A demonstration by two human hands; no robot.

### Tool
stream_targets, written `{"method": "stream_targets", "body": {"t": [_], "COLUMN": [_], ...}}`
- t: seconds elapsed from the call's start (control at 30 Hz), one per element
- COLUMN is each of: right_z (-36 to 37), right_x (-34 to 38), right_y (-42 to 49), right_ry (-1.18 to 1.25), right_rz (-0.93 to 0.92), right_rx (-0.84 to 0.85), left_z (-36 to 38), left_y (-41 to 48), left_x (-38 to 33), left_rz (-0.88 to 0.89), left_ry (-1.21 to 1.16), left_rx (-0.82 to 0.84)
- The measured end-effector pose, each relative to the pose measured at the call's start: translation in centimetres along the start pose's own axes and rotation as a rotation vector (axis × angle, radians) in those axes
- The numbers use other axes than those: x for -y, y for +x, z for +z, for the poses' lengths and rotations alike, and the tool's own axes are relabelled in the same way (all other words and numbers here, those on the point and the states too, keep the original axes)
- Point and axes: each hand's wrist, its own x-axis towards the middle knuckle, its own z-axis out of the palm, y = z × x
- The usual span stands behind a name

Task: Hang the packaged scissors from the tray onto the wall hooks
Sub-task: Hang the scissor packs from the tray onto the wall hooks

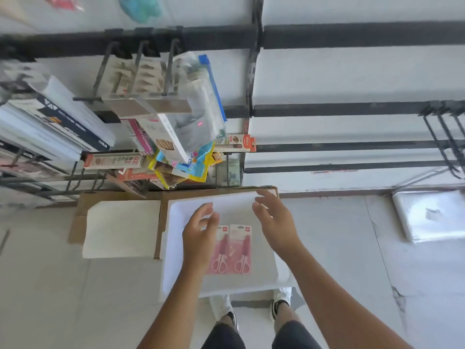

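Two packs of pink scissors lie side by side in a white tray point(264, 278) below me; the right pack point(241, 249) shows fully, the left pack point(221, 250) is partly hidden by my left hand point(200, 234). That hand hovers over the tray with fingers apart and nothing in it. My right hand point(275, 221) hovers over the tray's far right part, also with fingers spread and nothing held. Bare black wall hooks point(445, 137) stick out from the wall rails at the far right.
Black hooks point(141, 69) at upper left are crowded with hanging packaged goods and boxes. A second white tray point(122, 230) rests on cardboard point(80, 212) to the left. A plastic-wrapped white pack point(432, 215) lies on the floor at right. My shoes point(280, 302) stand beneath the tray.
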Motion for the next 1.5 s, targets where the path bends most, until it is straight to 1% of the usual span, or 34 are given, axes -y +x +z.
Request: {"method": "stream_targets", "body": {"t": [0.23, 0.37, 0.47, 0.53, 0.67, 0.77, 0.87, 1.0, 1.03, 1.13, 1.17, 1.33, 1.43, 1.5], "right_z": [3.9, 6.8, 8.6, 11.3, 13.8, 14.8, 14.6, 13.7, 13.3, 12.0, 11.5, 9.0, 7.9, 7.3], "right_x": [-7.3, -11.3, -13.5, -15.4, -16.4, -16.9, -17.1, -17.3, -17.4, -16.3, -15.8, -13.6, -12.5, -12.1], "right_y": [2.0, 3.1, 3.4, 3.6, 3.3, 3.5, 3.9, 4.5, 4.5, 4.0, 3.8, 3.8, 4.0, 4.3], "right_ry": [-0.128, -0.268, -0.375, -0.441, -0.559, -0.51, -0.441, -0.436, -0.358, -0.004, 0.069, 0.207, 0.276, 0.298], "right_rz": [0.206, 0.391, 0.537, 0.634, 0.698, 0.735, 0.725, 0.68, 0.655, 0.585, 0.563, 0.356, 0.262, 0.209], "right_rx": [0.084, 0.059, 0.034, 0.043, -0.016, -0.071, -0.115, -0.131, -0.123, -0.109, -0.105, 0.019, 0.045, 0.039], "left_z": [1.4, 1.9, 2.1, 1.5, 1.1, 0.6, 0.4, 0.8, 1.0, 1.5, 1.6, 2.7, 3.6, 4.4], "left_y": [2.4, 3.7, 4.0, 4.4, 4.8, 5.4, 5.6, 5.9, 5.9, 6.1, 6.2, 6.7, 6.5, 6.1], "left_x": [7.3, 10.8, 11.7, 13.5, 14.2, 14.5, 14.9, 15.4, 15.5, 15.8, 15.9, 16.4, 16.7, 17.1], "left_rz": [-0.158, -0.188, -0.172, -0.19, -0.207, -0.192, -0.185, -0.207, -0.216, -0.237, -0.244, -0.3, -0.356, -0.358], "left_ry": [0.152, 0.239, 0.252, 0.249, 0.25, 0.272, 0.277, 0.267, 0.264, 0.31, 0.333, 0.463, 0.597, 0.654], "left_rx": [-0.037, -0.044, -0.046, -0.063, -0.052, -0.042, -0.029, -0.029, -0.027, -0.015, -0.008, 0.038, 0.07, 0.073]}}
